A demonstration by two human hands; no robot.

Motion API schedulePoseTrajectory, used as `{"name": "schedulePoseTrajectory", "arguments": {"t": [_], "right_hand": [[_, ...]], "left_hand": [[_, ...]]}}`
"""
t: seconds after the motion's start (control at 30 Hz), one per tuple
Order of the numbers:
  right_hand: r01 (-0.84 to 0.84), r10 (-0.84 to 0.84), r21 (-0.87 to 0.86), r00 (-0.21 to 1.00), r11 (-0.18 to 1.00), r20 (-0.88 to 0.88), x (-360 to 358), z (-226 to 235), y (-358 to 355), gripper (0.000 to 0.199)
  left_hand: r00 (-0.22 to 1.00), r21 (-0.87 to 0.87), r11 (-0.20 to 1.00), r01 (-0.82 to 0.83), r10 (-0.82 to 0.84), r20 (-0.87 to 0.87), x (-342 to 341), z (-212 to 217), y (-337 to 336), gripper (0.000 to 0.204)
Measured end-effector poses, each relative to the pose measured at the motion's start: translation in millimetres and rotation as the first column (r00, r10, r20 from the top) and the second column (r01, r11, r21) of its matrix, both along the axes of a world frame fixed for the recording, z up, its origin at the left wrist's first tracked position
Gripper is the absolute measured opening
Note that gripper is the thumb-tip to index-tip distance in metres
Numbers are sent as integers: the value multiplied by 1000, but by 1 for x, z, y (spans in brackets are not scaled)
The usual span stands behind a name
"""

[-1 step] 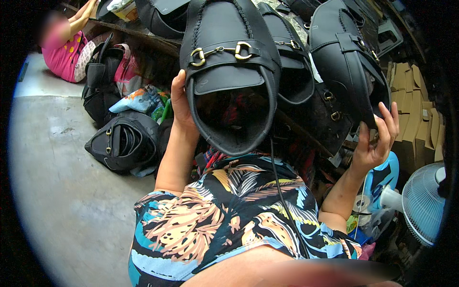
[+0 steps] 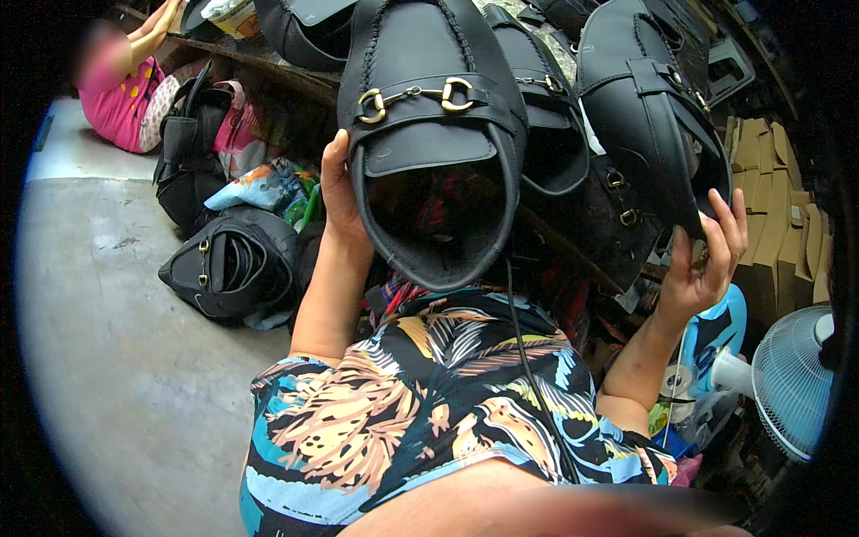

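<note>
My left hand [image 2: 340, 192] is raised and grips the left edge of a black leather shoe upper [image 2: 434, 143] that has a gold metal buckle across its front. Its open inside faces me. My right hand [image 2: 707, 259] holds the lower end of a second black shoe upper [image 2: 644, 107], which has a strap and leans to the right. A third black upper [image 2: 550, 134] with a small buckle shows between the two, and what holds it is hidden. My patterned shirt [image 2: 429, 403] fills the lower middle.
Black bags [image 2: 228, 259] and a colourful packet [image 2: 259, 188] lie on the grey floor [image 2: 107, 376] at left. A person in a pink top [image 2: 116, 89] sits at the top left. Cardboard boxes [image 2: 778, 206], a white fan [image 2: 792, 380] and a blue plastic thing [image 2: 720, 327] crowd the right.
</note>
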State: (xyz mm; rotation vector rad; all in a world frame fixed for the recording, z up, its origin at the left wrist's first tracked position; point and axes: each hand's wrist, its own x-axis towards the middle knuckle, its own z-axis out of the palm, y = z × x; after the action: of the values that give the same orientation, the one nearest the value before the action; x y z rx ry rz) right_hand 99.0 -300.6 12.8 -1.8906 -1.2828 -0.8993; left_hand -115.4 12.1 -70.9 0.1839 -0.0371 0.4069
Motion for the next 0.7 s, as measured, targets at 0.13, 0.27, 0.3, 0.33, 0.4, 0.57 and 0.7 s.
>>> {"name": "schedulePoseTrajectory", "arguments": {"t": [0.13, 0.27, 0.3, 0.33, 0.4, 0.57, 0.7], "right_hand": [[-7, 8, -17, 999, 1000, 40, 5, 3, 12, 28], [-29, 29, 10, 998, 1000, 53, 9, 0, 18, 29], [-33, 32, 15, 998, 999, 49, 9, -1, 18, 28], [-30, 29, 15, 999, 999, 45, 8, -1, 19, 28], [-17, 16, 7, 999, 1000, 43, 7, -1, 18, 28], [-23, 23, -7, 999, 1000, 35, 5, 0, 16, 26], [2, -2, -8, 999, 1000, 34, 5, -3, 14, 27]], "left_hand": [[998, 62, 998, -29, 33, -62, 2, 4, -1, 60], [999, 81, 997, -7, 9, -34, 7, 13, -6, 59], [1000, 82, 997, 4, -2, -26, 8, 14, -7, 59], [1000, 83, 996, 14, -12, -18, 9, 15, -8, 59], [1000, 72, 997, 19, -18, -9, 10, 16, -8, 58], [1000, 84, 996, -1, 3, -14, 10, 13, -4, 60], [994, 114, 993, -42, 53, -95, 11, 11, -5, 59]]}}
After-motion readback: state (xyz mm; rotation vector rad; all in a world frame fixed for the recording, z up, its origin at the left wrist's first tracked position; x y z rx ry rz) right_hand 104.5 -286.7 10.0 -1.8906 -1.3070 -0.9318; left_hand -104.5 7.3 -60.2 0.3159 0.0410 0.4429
